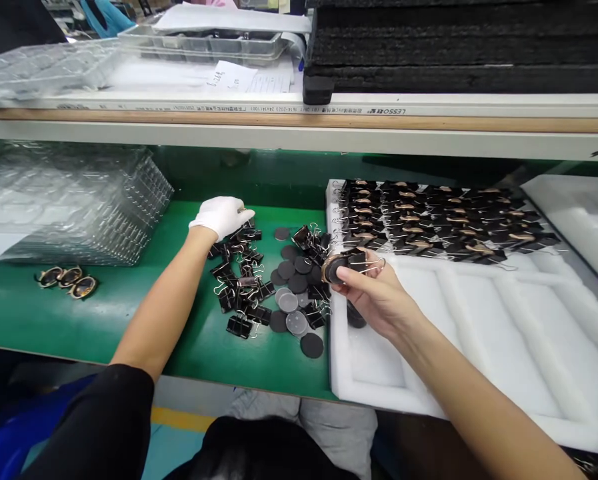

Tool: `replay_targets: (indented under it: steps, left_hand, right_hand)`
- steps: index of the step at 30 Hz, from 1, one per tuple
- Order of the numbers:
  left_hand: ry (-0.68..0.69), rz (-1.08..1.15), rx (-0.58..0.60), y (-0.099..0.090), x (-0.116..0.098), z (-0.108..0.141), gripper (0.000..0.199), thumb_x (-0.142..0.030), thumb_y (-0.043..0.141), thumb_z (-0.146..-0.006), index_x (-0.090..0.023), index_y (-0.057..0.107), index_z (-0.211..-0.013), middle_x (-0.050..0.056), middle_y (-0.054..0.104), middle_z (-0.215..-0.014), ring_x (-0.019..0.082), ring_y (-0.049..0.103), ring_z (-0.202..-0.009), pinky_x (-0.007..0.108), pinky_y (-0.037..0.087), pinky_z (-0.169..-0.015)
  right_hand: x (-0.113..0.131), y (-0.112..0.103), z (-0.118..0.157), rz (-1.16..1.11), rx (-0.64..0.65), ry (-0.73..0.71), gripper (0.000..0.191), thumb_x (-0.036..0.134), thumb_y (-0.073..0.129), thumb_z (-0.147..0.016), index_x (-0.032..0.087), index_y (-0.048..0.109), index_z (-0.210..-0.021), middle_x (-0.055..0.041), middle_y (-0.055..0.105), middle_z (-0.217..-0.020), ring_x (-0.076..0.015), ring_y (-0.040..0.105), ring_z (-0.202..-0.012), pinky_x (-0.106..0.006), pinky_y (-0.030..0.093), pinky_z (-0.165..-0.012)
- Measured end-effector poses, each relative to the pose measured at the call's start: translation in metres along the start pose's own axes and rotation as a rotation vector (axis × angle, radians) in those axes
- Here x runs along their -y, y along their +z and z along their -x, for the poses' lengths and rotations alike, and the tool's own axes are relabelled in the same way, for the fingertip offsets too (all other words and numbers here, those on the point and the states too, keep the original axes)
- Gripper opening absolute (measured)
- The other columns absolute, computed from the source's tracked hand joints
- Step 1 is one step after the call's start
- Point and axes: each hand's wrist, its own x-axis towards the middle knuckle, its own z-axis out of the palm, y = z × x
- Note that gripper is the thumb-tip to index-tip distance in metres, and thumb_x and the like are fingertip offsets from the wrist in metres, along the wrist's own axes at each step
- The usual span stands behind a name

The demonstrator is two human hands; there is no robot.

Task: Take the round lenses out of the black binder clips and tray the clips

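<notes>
My left hand [223,217], in a white glove, reaches over the far end of a pile of black binder clips [239,283]; its fingertips are partly hidden, so what they touch is unclear. Bare, my right hand [371,293] holds a round gold-rimmed piece [327,267] with a black disc [336,271] under the thumb and a black binder clip [355,259] on it. Between the hands lie loose black and grey discs [297,283], with more binder clips beside them.
A white foam tray [346,360] on the right carries rows of clipped gold pieces [413,217]. Three gold-rimmed pieces [69,277] lie at left, near stacked clear plastic trays [123,213]. A shelf edge [279,127] crosses above; black foam sheets [459,53] rest on it.
</notes>
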Motion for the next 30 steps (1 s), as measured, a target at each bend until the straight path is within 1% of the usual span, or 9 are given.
replay_targets:
  steps: [2, 5, 9, 12, 14, 17, 21, 25, 30]
  left_hand:
    - [0.025, 0.052, -0.011, -0.003, 0.002, 0.001, 0.041, -0.059, 0.053, -0.091, -0.022, 0.066, -0.08, 0.008, 0.07, -0.083, 0.022, 0.059, -0.074, 0.033, 0.038, -0.065]
    - [0.103, 0.23, -0.169, -0.017, -0.01, 0.016, 0.044, -0.056, 0.053, -0.094, -0.021, 0.056, -0.067, 0.002, 0.058, -0.067, 0.016, 0.048, -0.064, 0.032, 0.032, -0.061]
    - [0.315, 0.608, -0.359, -0.032, -0.061, 0.063, 0.053, -0.047, 0.053, -0.097, -0.02, 0.036, -0.055, -0.003, 0.032, -0.055, 0.011, 0.032, -0.056, 0.031, 0.024, -0.057]
    - [0.488, 0.793, -0.369, -0.032, -0.103, 0.102, 0.057, -0.044, 0.053, -0.099, -0.019, 0.035, -0.052, -0.004, 0.03, -0.055, 0.009, 0.029, -0.056, 0.029, 0.023, -0.056]
    - [0.576, 0.832, -0.273, -0.032, -0.117, 0.119, 0.055, -0.043, 0.051, -0.101, -0.017, 0.044, -0.053, -0.003, 0.037, -0.055, 0.009, 0.033, -0.055, 0.028, 0.025, -0.056]
    - [0.565, 0.86, -0.137, -0.033, -0.116, 0.122, 0.057, -0.05, 0.041, -0.104, -0.017, 0.061, -0.062, -0.001, 0.051, -0.056, 0.01, 0.041, -0.053, 0.028, 0.031, -0.056]
    - [0.522, 0.553, -0.228, -0.031, -0.108, 0.109, 0.059, -0.064, 0.054, -0.092, -0.02, 0.046, -0.054, -0.003, 0.042, -0.05, 0.011, 0.035, -0.051, 0.03, 0.026, -0.054]
    - [0.53, 0.448, -0.097, -0.025, -0.112, 0.108, 0.063, -0.066, 0.063, -0.081, -0.02, 0.032, -0.052, -0.005, 0.027, -0.049, 0.01, 0.025, -0.051, 0.03, 0.021, -0.051]
    - [0.526, 0.531, 0.03, -0.022, -0.119, 0.114, 0.06, -0.059, 0.061, -0.082, -0.02, 0.027, -0.051, -0.005, 0.023, -0.051, 0.009, 0.023, -0.052, 0.029, 0.019, -0.049]
  right_hand:
    - [-0.001, 0.0, -0.001, -0.006, 0.005, 0.011, 0.053, 0.026, 0.105, -0.048, 0.024, 0.069, -0.086, 0.0026, 0.077, -0.084, -0.013, 0.069, -0.073, -0.023, 0.056, -0.065]
    - [-0.001, 0.001, -0.001, 0.013, 0.04, 0.024, 0.053, 0.03, 0.105, -0.046, 0.023, 0.073, -0.086, -0.0009, 0.079, -0.089, -0.0172, 0.072, -0.078, -0.032, 0.061, -0.077]
    - [-0.005, 0.001, 0.002, 0.087, 0.099, -0.05, 0.043, 0.033, 0.103, -0.053, 0.021, 0.069, -0.076, -0.0084, 0.079, -0.118, -0.0216, 0.075, -0.091, -0.039, 0.061, -0.088]
    - [-0.008, -0.001, 0.003, 0.155, 0.098, -0.163, 0.046, 0.036, 0.103, -0.053, 0.023, 0.065, -0.075, -0.0053, 0.08, -0.101, -0.0216, 0.073, -0.083, -0.04, 0.061, -0.083]
    - [-0.007, -0.005, 0.002, 0.166, 0.041, -0.243, 0.047, 0.041, 0.102, -0.054, 0.025, 0.065, -0.08, -0.0001, 0.075, -0.081, -0.0196, 0.07, -0.073, -0.038, 0.061, -0.076]
    - [-0.001, -0.012, -0.003, 0.161, -0.015, -0.313, 0.049, 0.045, 0.102, -0.055, 0.025, 0.064, -0.079, 0.0016, 0.071, -0.076, -0.0179, 0.067, -0.069, -0.035, 0.059, -0.07]
    - [0.008, -0.02, -0.004, 0.283, 0.052, -0.348, 0.049, 0.044, 0.102, -0.054, 0.025, 0.062, -0.073, 0.0011, 0.069, -0.073, -0.0184, 0.065, -0.066, -0.034, 0.057, -0.063]
    - [0.013, -0.021, 0.001, 0.409, 0.15, -0.326, 0.046, 0.034, 0.104, -0.051, 0.024, 0.066, -0.075, -0.001, 0.073, -0.078, -0.0209, 0.069, -0.072, -0.034, 0.057, -0.066]
    - [0.021, -0.022, 0.003, 0.468, 0.17, -0.261, 0.049, 0.023, 0.105, -0.042, 0.021, 0.064, -0.069, 0.0041, 0.063, -0.063, -0.0139, 0.059, -0.056, -0.027, 0.048, -0.052]
